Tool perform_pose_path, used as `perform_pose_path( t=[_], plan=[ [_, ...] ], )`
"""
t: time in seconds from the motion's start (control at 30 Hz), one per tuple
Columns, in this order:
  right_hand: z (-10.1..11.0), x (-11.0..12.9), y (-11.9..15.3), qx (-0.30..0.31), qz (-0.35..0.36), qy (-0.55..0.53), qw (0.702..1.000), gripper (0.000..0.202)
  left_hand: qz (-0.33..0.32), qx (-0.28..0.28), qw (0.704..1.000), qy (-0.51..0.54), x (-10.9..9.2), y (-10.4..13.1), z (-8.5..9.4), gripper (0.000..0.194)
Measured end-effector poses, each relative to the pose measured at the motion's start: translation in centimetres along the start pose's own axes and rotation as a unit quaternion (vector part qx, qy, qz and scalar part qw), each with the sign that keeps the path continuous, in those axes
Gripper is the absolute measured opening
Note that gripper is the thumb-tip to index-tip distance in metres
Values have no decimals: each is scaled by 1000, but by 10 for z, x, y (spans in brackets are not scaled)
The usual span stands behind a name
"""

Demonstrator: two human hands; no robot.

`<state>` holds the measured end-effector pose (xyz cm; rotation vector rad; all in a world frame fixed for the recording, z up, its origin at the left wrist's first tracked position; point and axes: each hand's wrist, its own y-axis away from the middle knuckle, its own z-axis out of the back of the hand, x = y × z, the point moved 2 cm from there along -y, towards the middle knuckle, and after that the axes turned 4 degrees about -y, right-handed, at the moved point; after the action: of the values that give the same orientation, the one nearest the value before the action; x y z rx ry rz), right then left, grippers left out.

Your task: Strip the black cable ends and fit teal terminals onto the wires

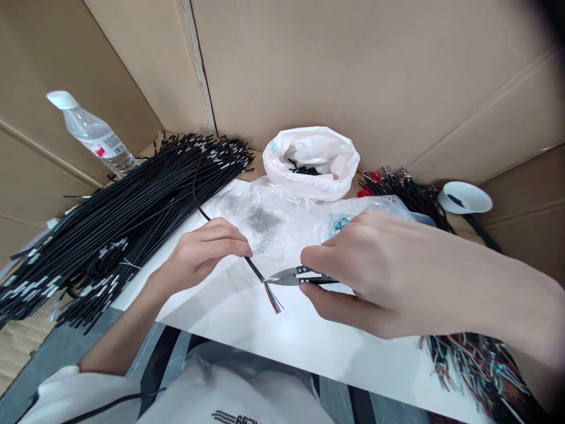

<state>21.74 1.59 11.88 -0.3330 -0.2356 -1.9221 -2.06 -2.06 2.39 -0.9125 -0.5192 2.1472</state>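
White desk [229, 312] shows below the work down to its near edge — cardboard [344, 65] walls the far side. The left hand [205, 250] pinches a black cable [255, 269], coloured wires [272, 299] fanning from its end just past the grip; the right hand [366, 271] holds snips [285, 277] — tips at the wires' base.
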Motion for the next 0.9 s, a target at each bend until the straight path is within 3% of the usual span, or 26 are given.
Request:
perform_pose_path(
  t=[0.17,0.67,0.9],
  plan=[
    [-2,-2,-3,-7,8,-21,1000,37,10,9,1000,7,0,1,0,33],
    [2,6,-14,60,1,10,998,37,16,23,999,15,0,2,0,35],
    [9,-3,-30,93,1,-85,992,41,-24,31,999,22,2,3,0,31]
  ],
)
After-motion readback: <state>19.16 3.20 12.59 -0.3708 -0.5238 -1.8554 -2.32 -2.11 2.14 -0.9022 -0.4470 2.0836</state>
